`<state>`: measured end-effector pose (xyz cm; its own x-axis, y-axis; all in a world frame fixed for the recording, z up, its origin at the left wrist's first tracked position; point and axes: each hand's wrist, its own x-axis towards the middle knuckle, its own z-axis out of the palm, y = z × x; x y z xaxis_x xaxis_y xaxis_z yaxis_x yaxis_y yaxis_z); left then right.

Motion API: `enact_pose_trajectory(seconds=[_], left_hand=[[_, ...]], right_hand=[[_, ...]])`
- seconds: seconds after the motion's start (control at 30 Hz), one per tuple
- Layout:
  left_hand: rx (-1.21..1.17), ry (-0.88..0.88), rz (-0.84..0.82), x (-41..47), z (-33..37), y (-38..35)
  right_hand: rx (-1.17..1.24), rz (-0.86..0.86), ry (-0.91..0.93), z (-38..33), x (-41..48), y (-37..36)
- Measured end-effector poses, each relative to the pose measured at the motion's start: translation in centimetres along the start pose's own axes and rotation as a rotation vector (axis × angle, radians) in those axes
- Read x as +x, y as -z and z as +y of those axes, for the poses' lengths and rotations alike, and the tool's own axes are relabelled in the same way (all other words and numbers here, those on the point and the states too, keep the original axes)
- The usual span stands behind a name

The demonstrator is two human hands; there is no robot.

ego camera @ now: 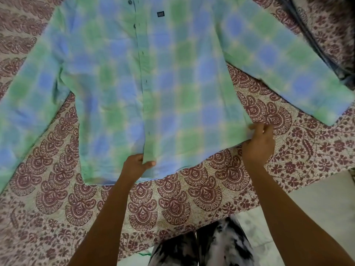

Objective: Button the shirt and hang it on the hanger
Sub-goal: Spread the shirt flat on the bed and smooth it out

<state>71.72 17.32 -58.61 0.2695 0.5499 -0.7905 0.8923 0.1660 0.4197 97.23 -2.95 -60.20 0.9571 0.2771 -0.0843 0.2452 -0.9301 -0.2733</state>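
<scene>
A soft, lightly creased cotton shirt in blurred green-and-blue checks (172, 77) lies flat, front up and sleeves spread, on a cream bedspread block-printed with maroon paisley fans (172, 196). Small dark buttons (130, 2) sit at the top of its placket and slit buttonholes run down below them. The left hand (137, 166) pinches the placket's bottom corner, thumb on top, while the right hand (258, 143) grips the side hem, fingers curled.

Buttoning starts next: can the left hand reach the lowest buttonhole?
Probably yes: the left hand pinches the shirt at the hem, and the lowest buttonhole lies just beyond it, uncovered on flat cloth.
</scene>
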Motion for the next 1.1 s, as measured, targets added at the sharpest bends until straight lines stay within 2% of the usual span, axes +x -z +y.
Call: enact_pose_trajectory(seconds=[0.17, 0.3, 0.4, 0.5, 0.63, 0.77, 0.87, 0.93, 1.03, 1.1], left_hand=[[0.263, 0.064, 0.086, 0.5, 0.4, -0.6], [0.361, 0.078, 0.214, 0.5, 1.7, 0.0], [0.334, 0.053, 0.306, 1.3, 3.7, 1.1], [0.241, 0.017, 0.356, 2.6, 6.4, 2.1], [0.070, -0.082, 0.365, 5.5, 10.2, 2.9], [0.057, -0.217, 0.476, 9.8, 13.5, 3.9], [0.045, -0.256, 0.511, 12.5, 15.9, 4.7], [0.008, -0.264, 0.516, 14.1, 17.6, 5.3], [-0.064, -0.261, 0.511, 16.3, 20.2, 6.1], [-0.074, -0.282, 0.514, 17.4, 21.8, 6.6]], right_hand=[[-0.040, -0.106, -0.080, 0.1, -0.3, -0.2], [0.002, -0.018, 0.038, -0.2, 0.2, 0.0], [0.138, 0.101, 0.059, -1.5, 1.1, 0.1], [0.230, 0.132, 0.080, -3.7, 3.1, -0.2], [0.336, 0.045, 0.152, -7.6, 6.6, -1.3], [0.463, -0.070, 0.031, -11.7, 11.6, -2.0], [0.571, -0.174, 0.039, -14.4, 14.5, -2.4], [0.695, -0.270, -0.040, -16.1, 16.0, -2.5], [0.995, -0.421, -0.385, -18.3, 18.2, -2.5], [1.090, -0.507, -0.542, -18.8, 19.3, -2.9]])
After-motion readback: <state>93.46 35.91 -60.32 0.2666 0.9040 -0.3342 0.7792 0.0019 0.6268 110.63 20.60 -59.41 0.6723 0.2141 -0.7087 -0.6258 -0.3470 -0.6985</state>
